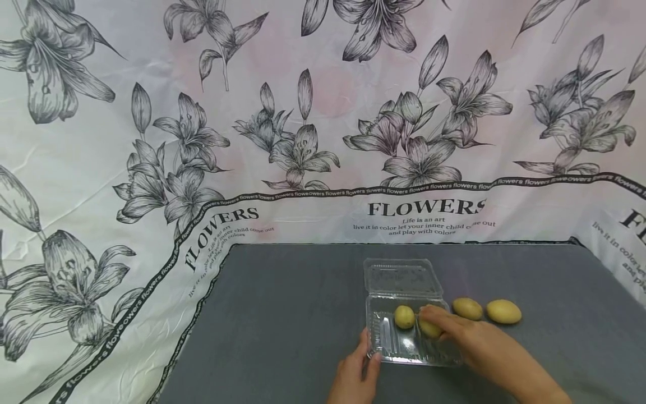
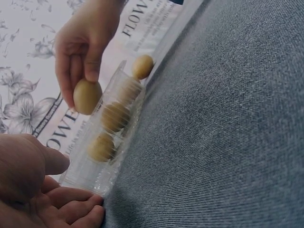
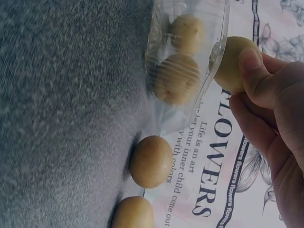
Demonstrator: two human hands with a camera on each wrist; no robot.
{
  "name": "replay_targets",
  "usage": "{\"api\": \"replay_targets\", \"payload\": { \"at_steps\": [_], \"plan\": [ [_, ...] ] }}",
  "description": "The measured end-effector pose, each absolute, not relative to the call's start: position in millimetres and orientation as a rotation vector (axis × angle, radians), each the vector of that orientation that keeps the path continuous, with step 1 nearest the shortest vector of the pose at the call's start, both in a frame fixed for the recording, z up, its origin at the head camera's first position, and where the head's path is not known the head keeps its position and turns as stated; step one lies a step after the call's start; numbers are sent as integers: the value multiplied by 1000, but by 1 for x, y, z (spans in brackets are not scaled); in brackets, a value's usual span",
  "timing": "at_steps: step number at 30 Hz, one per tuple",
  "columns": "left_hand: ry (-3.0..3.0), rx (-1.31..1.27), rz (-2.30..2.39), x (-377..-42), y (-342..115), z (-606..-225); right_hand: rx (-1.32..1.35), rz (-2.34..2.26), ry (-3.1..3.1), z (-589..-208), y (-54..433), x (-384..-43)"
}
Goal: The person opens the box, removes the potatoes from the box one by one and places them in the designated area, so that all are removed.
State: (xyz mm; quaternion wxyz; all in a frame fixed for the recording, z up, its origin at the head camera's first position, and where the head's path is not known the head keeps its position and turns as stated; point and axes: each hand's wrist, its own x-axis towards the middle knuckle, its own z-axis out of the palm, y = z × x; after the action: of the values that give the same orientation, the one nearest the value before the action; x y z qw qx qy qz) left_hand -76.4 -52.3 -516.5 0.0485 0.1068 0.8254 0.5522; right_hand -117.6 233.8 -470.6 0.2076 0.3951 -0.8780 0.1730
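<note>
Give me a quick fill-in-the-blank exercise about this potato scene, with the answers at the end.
1. In the head view, the left hand touches the near ____ corner of the clear container.
2. The container's lid stands ____, not closed.
3. The right hand holds one potato, while ____ potatoes lie on the table right of the container.
4. The largest printed word on the patterned cloth is ____.

Missing words: left; open; two; FLOWERS.
</note>
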Motion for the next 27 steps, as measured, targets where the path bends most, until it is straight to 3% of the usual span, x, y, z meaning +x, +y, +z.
{"api": "replay_targets", "payload": {
  "at_steps": [27],
  "plan": [
    [2517, 334, 1686, -78, -52, -521, 939, 361, -2385, -475, 258, -121]
  ]
}}
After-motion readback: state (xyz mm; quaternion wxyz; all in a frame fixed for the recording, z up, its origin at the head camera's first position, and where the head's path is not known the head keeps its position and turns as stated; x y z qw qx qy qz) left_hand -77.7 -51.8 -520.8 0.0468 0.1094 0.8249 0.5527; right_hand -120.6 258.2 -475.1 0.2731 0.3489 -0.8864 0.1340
